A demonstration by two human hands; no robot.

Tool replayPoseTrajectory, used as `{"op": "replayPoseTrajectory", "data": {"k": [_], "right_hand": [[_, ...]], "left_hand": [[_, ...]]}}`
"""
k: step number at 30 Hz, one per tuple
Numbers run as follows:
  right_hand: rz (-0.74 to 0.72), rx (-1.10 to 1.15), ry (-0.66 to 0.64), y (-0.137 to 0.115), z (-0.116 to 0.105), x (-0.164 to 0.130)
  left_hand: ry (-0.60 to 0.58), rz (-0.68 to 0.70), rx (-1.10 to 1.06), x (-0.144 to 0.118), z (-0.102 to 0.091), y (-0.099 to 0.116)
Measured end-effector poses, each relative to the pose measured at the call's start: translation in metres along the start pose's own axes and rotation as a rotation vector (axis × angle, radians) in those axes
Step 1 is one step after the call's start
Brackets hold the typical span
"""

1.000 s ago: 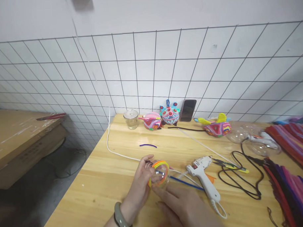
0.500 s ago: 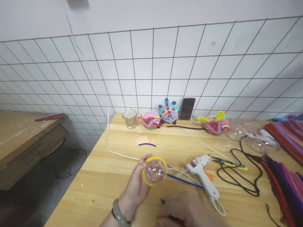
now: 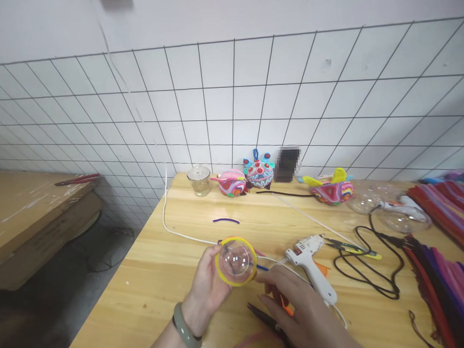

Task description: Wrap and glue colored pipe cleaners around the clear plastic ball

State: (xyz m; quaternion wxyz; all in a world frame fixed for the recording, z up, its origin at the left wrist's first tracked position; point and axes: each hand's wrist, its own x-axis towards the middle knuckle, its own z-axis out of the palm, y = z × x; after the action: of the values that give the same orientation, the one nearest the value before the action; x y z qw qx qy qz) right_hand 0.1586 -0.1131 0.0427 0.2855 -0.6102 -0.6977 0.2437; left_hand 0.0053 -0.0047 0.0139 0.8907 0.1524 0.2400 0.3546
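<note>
My left hand is closed around the side of a clear plastic ball rimmed with a yellow and orange fuzzy strip. A green bangle circles the wrist. My right hand is at the ball's lower right edge, index fingertip at or very near the rim, thumb apart from it. Below that hand, a dark pointed tool, partly hidden, lies on the table. Something orange shows beneath the right fingers. Behind the ball runs a blue stem, and a pink strip curves near the front.
A white glue gun lies right of my hands, by a coiled black cord. Pliers, fuzzy stems and clear plastic balls lie farther right. Decorated fish-like figures and a glass stand along the back.
My right hand has moved up from the table's front to the ball's edge and its fingers have spread. The dark tool now shows more. The ball has turned slightly in my left hand.
</note>
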Motion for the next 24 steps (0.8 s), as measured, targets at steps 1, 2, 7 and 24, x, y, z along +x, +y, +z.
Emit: {"op": "replayPoseTrajectory", "data": {"k": [1, 2, 7, 24], "right_hand": [[0.003, -0.003, 0.034, 0.002, 0.001, 0.000], [0.009, -0.012, 0.074, 0.004, 0.002, 0.000], [0.059, -0.111, 0.200, 0.014, 0.012, 0.000], [0.299, 0.561, 0.122, 0.005, 0.010, 0.004]], "left_hand": [[-0.008, -0.001, 0.004, 0.000, 0.000, -0.001], [-0.016, -0.001, 0.008, 0.000, -0.001, -0.002], [-0.028, 0.032, 0.065, -0.002, -0.001, -0.007], [-0.229, 0.373, 0.703, -0.019, 0.004, -0.017]]}}
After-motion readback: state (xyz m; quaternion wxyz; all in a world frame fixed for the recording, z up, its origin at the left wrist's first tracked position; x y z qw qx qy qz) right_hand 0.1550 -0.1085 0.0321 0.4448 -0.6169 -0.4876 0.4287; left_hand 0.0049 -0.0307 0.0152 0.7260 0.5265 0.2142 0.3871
